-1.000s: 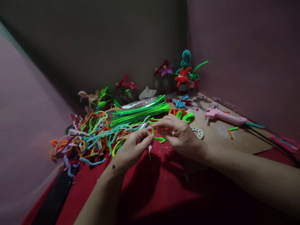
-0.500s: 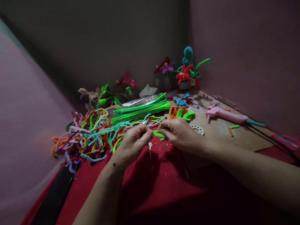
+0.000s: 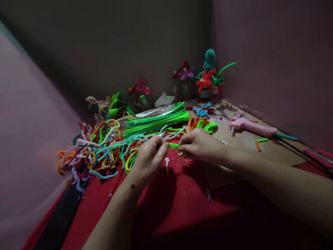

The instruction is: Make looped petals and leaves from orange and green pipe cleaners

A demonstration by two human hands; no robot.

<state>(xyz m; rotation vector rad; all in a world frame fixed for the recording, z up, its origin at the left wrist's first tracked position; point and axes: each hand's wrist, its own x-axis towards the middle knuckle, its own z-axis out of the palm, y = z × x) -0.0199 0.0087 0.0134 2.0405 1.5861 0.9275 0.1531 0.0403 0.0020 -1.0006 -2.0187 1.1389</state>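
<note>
A short bright green pipe cleaner (image 3: 173,146), looking folded into a narrow loop, stretches between my two hands above the red cloth. My left hand (image 3: 152,154) is closed on its left end, fingertips pinched. At the other end my right hand (image 3: 199,144) pinches it between thumb and fingers. Just below lies a small white-tipped flower centre on a green stem (image 3: 167,165). A thin dark wire (image 3: 185,168) rests on the cloth under my right hand. The tip of a metal blade (image 3: 162,134) shows behind my left hand.
Tangled coloured pipe cleaners (image 3: 99,146) spread at left, beside a green bundle (image 3: 158,119). A pink glue gun (image 3: 252,126) lies on cardboard (image 3: 281,152) at right. Green looped petals (image 3: 210,127) sit beyond my right hand. Pipe-cleaner flowers (image 3: 205,81) stand along the back.
The green pipe cleaner, earlier showing two spread strands between my hands, now looks narrower and straighter. My right hand has shifted slightly; both hands keep their pinch.
</note>
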